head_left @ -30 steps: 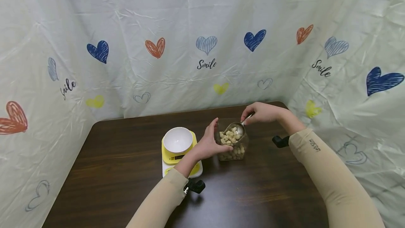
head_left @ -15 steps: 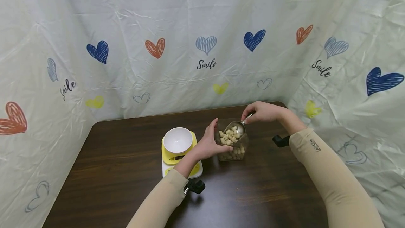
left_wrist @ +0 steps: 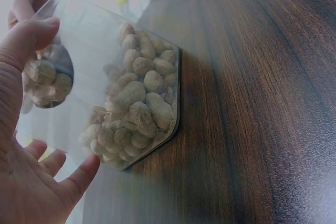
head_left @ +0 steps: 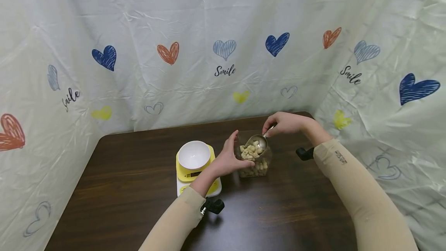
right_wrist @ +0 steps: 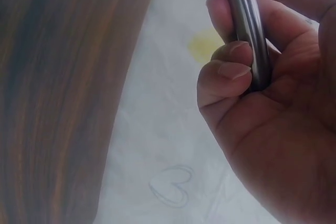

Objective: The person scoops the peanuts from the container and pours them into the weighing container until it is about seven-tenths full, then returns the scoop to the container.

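A clear square-sided container holds peanuts in their shells and stands on the dark wooden table. My left hand steadies it from the left, thumb across the near side by the rim and fingers spread along the left side. Over on the right, my right hand grips the handle of a metal scoop. The scoop's bowl dips into the container's mouth, with peanuts lying in and in front of it. In the right wrist view the fingers curl round the shiny handle; the bowl is out of that view.
Left of the container, a white bowl sits on a yellow and white kitchen scale, partly covered by my left forearm. A pale curtain printed with hearts hangs behind the table and along its sides.
The head view has shifted slightly. My right hand has shifted a little left with the scoop, which stays inside the container. My left hand keeps its place on the container.
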Demonstrator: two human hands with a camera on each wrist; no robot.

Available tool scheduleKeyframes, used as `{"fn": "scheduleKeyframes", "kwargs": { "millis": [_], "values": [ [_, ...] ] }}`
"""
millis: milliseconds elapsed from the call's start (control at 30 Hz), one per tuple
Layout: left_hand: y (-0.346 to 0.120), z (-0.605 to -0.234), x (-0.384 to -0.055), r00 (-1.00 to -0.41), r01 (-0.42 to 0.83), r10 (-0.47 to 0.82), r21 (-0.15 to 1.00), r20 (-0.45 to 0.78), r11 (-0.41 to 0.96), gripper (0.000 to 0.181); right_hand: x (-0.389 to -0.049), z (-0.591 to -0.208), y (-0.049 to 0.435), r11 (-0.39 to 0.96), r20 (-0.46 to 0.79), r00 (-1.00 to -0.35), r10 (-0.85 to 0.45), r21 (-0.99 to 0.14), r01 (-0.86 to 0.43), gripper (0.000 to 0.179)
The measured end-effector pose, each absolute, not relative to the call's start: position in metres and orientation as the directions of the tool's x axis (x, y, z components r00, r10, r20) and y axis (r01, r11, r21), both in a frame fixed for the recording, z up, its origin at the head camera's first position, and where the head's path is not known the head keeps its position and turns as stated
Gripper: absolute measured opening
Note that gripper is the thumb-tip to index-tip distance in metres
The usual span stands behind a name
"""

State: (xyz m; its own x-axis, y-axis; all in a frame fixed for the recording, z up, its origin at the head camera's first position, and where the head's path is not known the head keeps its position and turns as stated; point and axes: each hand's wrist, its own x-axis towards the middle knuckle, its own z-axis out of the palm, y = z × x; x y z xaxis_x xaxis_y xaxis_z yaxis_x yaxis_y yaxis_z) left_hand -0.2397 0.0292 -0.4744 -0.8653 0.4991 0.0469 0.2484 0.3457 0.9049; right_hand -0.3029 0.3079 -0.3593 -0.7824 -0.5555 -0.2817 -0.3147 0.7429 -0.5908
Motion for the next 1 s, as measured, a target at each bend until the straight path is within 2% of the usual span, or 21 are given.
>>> {"fn": "scheduleKeyframes", "kwargs": {
  "millis": [467, 1000],
  "values": [
    [0.028, -0.477, -0.241, -0.859, 0.246, 0.51, 0.912, 0.047, 0.329, 0.124, -0.314, -0.354, 0.308, 0.738, -0.338, -0.769, -0.543, -0.629, -0.244, 0.017],
    [0.028, -0.478, -0.242, -0.858, 0.252, 0.51, 0.912, 0.057, 0.323, 0.123, -0.327, -0.355, 0.308, 0.73, -0.381, -0.725, -0.573, -0.64, -0.24, 0.018]
  ]
}}
